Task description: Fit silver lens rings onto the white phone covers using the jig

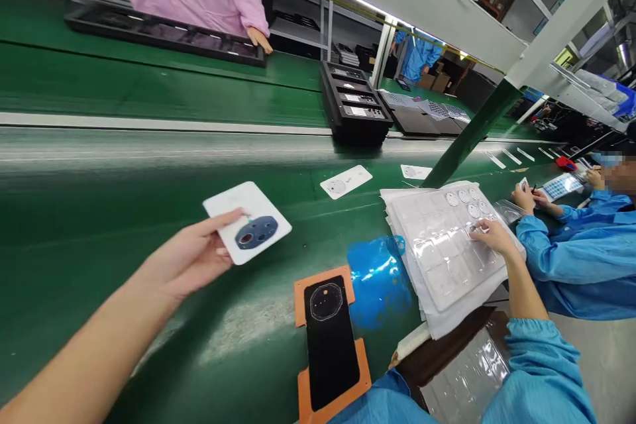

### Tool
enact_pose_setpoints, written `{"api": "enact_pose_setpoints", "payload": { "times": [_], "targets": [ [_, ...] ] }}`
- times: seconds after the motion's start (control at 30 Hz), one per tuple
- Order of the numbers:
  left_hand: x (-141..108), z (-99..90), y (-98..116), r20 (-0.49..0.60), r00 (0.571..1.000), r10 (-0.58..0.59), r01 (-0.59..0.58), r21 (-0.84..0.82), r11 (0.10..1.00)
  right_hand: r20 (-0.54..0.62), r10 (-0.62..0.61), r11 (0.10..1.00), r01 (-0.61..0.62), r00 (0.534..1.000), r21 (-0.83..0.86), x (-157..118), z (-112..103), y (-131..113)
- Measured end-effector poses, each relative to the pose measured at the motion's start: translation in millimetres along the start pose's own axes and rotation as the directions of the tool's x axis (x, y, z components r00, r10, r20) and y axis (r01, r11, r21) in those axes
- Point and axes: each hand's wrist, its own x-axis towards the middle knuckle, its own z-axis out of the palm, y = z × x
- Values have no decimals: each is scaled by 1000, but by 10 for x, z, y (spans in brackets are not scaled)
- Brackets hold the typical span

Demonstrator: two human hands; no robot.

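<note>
Now we are working over a green table (99, 199). Under our right hand (497, 238), a clear tray (442, 258) is lying. Left of that hand, an orange holder (300, 305) is cradling a black panel (332, 354). Our left hand (206, 248) is pinching a white card (256, 220). Our right fingertips are making a narrow pinch beside some round pieces (473, 211); we can't tell if they're holding one. We seem to be picking one out, which is calling for a light touch.
</note>
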Motion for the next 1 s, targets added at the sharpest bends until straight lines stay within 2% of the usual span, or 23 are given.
{"api": "enact_pose_setpoints", "payload": {
  "times": [0.1, 0.2, 0.3, 0.37, 0.47, 0.53, 0.63, 0.73, 0.83, 0.9, 0.97, 1.0],
  "targets": [
    [-201, 99, -135, 51, 998, -45, 49, -94, 994, 25, -10, 1000, 9, 1000, 10, 16, -37, -68],
    [-304, 186, -217, 129, 992, -6, 23, -130, 991, 19, -16, 999, 16, 1000, 41, 13, -120, -140],
    [-280, 178, -270, 196, 977, 82, -46, -183, 982, -10, -42, 995, 43, 999, 96, -10, -248, -249],
    [-241, 141, -282, 166, 975, 149, -113, -207, 972, -46, -74, 986, 80, 996, 145, -70, -310, -406],
    [-238, 97, -276, 96, 977, 191, -170, -198, 965, -66, -135, 905, 150, 989, 397, -328, -278, -839],
    [-281, 97, -272, 72, 978, 195, -178, -191, 965, 3, -198, 779, 156, 980, 607, -615, -157, -1236],
    [-349, 117, -279, 48, 977, 208, -194, -205, 959, 168, -339, 637, 94, 926, 765, -1053, 141, -1842],
    [-349, 117, -296, 24, 973, 231, -219, -241, 946, 339, -411, 589, -38, 846, 807, -1352, 507, -2263],
    [-282, 92, -306, 15, 963, 268, -249, -324, 913, 393, -399, 618, -74, 829, 783, -1589, 857, -2446],
    [-220, 67, -300, 14, 955, 296, -267, -390, 881, 344, -427, 680, 46, 836, 732, -1760, 1066, -2479],
    [-165, 42, -288, 12, 954, 299, -265, -432, 862, 203, -539, 725, 327, 818, 606, -1935, 1254, -2474],
    [-145, 32, -283, 12, 956, 293, -259, -438, 861, 118, -624, 708, 494, 773, 504, -2018, 1340, -2463]
  ]
}}
